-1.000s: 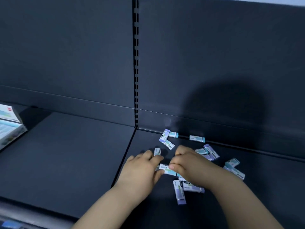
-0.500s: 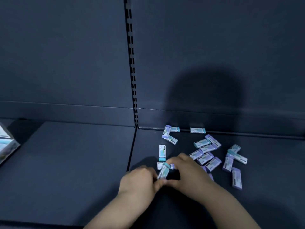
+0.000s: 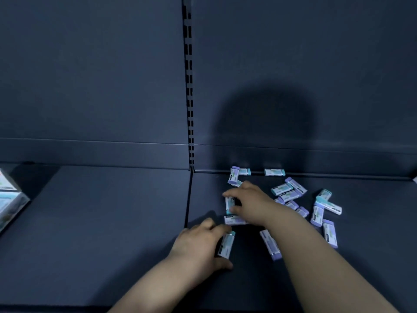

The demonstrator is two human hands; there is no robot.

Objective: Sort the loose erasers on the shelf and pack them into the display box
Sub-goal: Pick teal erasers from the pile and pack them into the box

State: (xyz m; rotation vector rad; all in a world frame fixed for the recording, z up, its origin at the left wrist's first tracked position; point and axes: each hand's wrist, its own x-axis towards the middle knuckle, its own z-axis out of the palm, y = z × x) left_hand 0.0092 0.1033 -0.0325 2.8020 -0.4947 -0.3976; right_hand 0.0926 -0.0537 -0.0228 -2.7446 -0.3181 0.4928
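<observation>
**Head view: gathering like-coloured erasers, before any packing**

Head view. The step in hand appears to be sorting. The left hand (image 3: 200, 243) lies near the front of the right shelf panel (image 3: 372, 279), with its fingers curled round a gathered eraser (image 3: 226, 245) whose teal end points to the far side. The right hand (image 3: 251, 202) reaches further in. Its forefinger and thumb bracket a targeted eraser (image 3: 229, 204), also teal, and seem to pinch it, though blur leaves the contact uncertain. A flat eraser (image 3: 234, 220) lies between the two hands.

The erasers are small rectangular blocks in pale printed sleeves, with a teal or purple end showing. The loose ones are all on the right panel:

- two against the back wall (image 3: 274, 172);
- a tight central cluster (image 3: 290, 192) just right of the right hand;
- a right-hand group (image 3: 326, 208);
- one purple eraser (image 3: 270, 245) lying alone nearer the front.

The display box (image 3: 10, 199) is cut off by the far left edge, on the left panel and well apart from the pile. Its contents cannot be seen.

Judged from this layout, packing has not begun. The next move calls for lifting the pinched eraser clear and stacking it squarely against the one in the left hand, with the teal ends matched. The slick sleeves may slip in the grip.
</observation>
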